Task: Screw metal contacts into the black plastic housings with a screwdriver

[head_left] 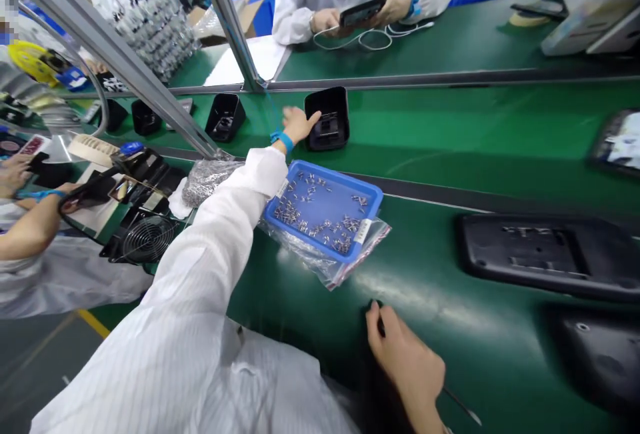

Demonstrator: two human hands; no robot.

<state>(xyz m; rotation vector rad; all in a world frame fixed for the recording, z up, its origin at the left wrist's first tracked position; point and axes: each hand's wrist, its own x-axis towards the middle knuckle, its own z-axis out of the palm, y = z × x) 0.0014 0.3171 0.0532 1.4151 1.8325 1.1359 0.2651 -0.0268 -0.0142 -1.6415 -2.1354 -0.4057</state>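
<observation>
Open black plastic box (327, 101) pointing lengthways across smooth green belt (450, 121)

The left hand (296, 126) is holding its thumb spread at the box's left rim, touch unclear. The right hand (407, 357) is gripping a thin metal-shafted tool (463, 407), its shaft pointing toward the near right.

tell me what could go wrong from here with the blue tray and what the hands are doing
The left sleeve passes right by the blue tray; it might catch the rim and spill the loose metal pieces.

The tray sits on a plastic bag, so a bump could make it slide.

The right hand holds a thin tool with its shaft sticking out behind, which might snag or poke something.
</observation>
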